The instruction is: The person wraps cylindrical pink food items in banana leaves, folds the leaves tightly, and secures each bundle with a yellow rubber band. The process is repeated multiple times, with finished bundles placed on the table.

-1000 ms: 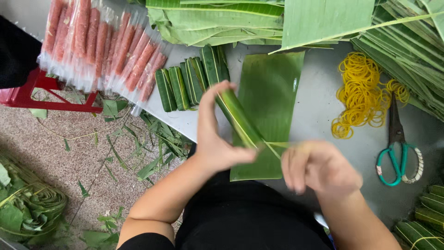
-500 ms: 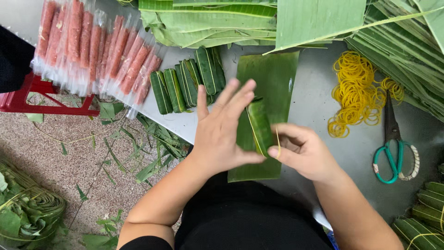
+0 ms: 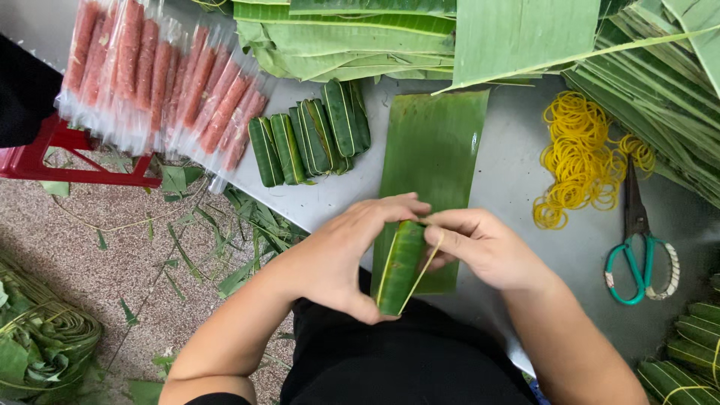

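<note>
My left hand [image 3: 341, 255] grips a small roll wrapped in green leaf [image 3: 401, 266], held upright-tilted over the near edge of the grey table [image 3: 510, 180]. My right hand [image 3: 487, 247] pinches the roll's top right side, and a yellow rubber band [image 3: 422, 271] stretches along the roll from its fingers. Under both hands lies a flat rectangular banana leaf piece [image 3: 435, 142]. Several finished leaf rolls [image 3: 311, 135] lie side by side to the left of that leaf.
Plastic-wrapped pink sausages [image 3: 150, 75] lie on a red stool [image 3: 45, 154] at left. A heap of yellow rubber bands [image 3: 581, 157] and green-handled scissors [image 3: 637, 247] sit at right. Banana leaves [image 3: 360, 37] are stacked behind. More tied rolls [image 3: 690, 345] lie at bottom right; leaf scraps litter the floor.
The flat leaf strip has been rolled into a tight bundle. Both hands have drawn it toward the near table edge, and the right hand now stretches a rubber band along it.
</note>
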